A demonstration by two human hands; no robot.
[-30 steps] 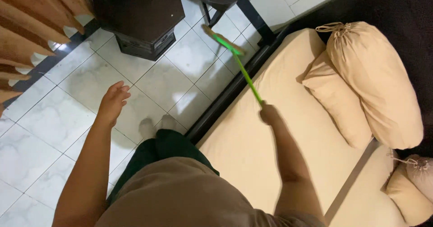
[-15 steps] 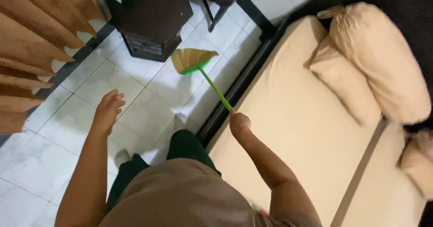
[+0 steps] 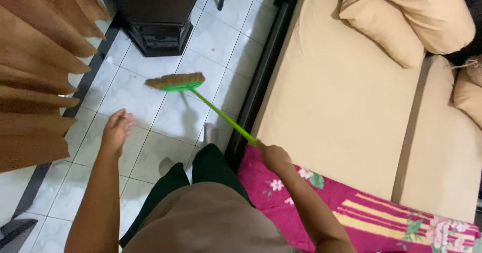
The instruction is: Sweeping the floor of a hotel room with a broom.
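Tiled floor (image 3: 125, 102), broom (image 3: 176, 82) swung lower, leftward

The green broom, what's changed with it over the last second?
The green-handled broom with tan bristles swung from over the beige mattress down to the white tiled floor. The right hand still grips its handle; the left hand stays open and empty.

White tile floor (image 3: 216, 37), brown curtain (image 3: 35, 57), dark cabinet (image 3: 160, 12), beige mattress (image 3: 341, 107).

Single head view, looking steeply down, near floor (image 3: 150, 107) and bed (image 3: 341, 107).
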